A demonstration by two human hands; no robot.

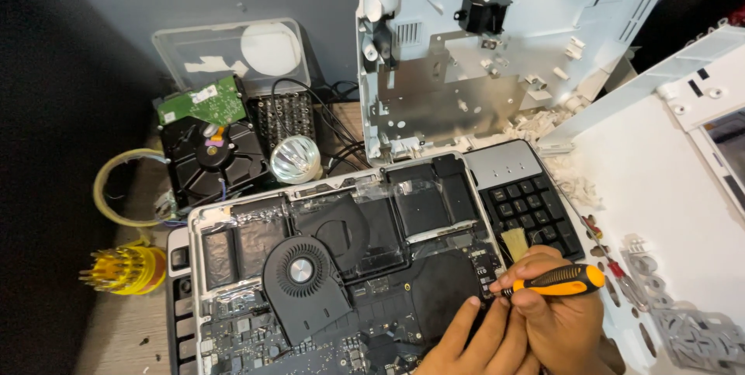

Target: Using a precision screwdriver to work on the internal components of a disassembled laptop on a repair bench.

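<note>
The right hand [555, 317] grips an orange-and-black precision screwdriver [560, 281], tip down at the right edge of the opened laptop [341, 266], near the circuit board [388, 297]. The left hand [473, 344] steadies the tip, fingers curled. Keep the shaft square to the screw; press before turning

Opened laptop [341, 266] lying guts-up on the desk, black fan [301, 272] sitting loose-looking over the board. The person's right hand [555, 321] grips an orange-and-black screwdriver [555, 282], tip down at the board's right edge, left hand [466, 344] touching right beside it. Hard drive [209, 154] and white printer shell [481, 49] sit behind.
</note>
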